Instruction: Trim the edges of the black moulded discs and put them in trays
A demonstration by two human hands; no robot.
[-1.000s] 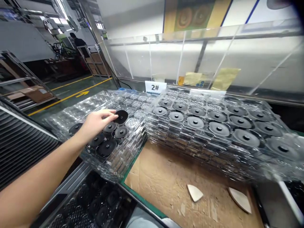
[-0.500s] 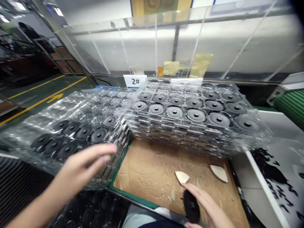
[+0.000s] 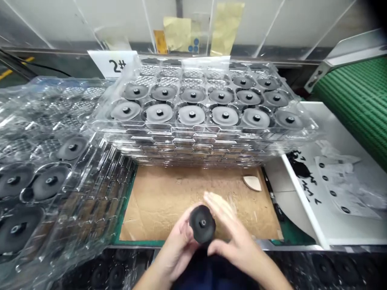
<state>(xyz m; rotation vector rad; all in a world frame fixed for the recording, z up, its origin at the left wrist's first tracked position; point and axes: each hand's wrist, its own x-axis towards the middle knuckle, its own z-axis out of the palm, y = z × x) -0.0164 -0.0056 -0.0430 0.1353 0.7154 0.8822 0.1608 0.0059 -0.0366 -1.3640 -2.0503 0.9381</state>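
The left hand holds a round black disc between thumb and fingers, its face with the small raised hub turned up toward the camera. The right hand is wide, fingers stretched out past the disc's far right side and thumb near its lower edge; whether it touches the disc cannot be told. The disc is above the near part of a cardboard sheet, which lies on a green worktop. Near the sheet's far right corner lies 1 pale wedge. Behind the sheet stands a stack of clear trays, its top tray carrying 6 similar discs in the front row and 6 in the next. To the left is another stack of clear trays, also with black discs in its pockets. A white card marked 2# stands at the back. On the right, a white bin holds black scraps and clear bags, beside a green belt.
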